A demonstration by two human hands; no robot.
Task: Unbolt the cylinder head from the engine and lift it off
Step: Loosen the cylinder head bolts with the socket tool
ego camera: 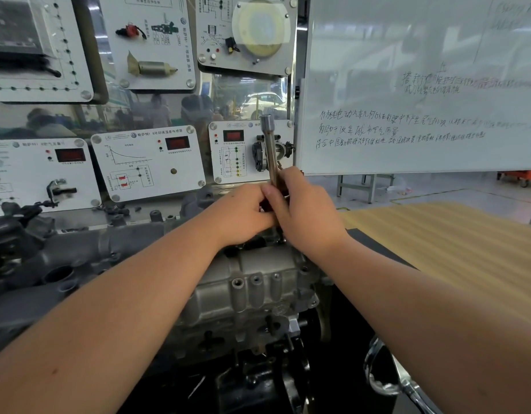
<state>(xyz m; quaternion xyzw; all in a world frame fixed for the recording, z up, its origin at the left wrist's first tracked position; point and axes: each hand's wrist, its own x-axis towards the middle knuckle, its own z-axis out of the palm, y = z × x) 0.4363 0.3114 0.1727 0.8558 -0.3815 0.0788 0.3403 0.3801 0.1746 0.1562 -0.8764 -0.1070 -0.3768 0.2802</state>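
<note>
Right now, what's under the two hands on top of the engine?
Both hands, left and right, grip a metal wrench shaft standing above the engine. The shaft's lower end and any bolt beneath are covered by the hands.
</note>
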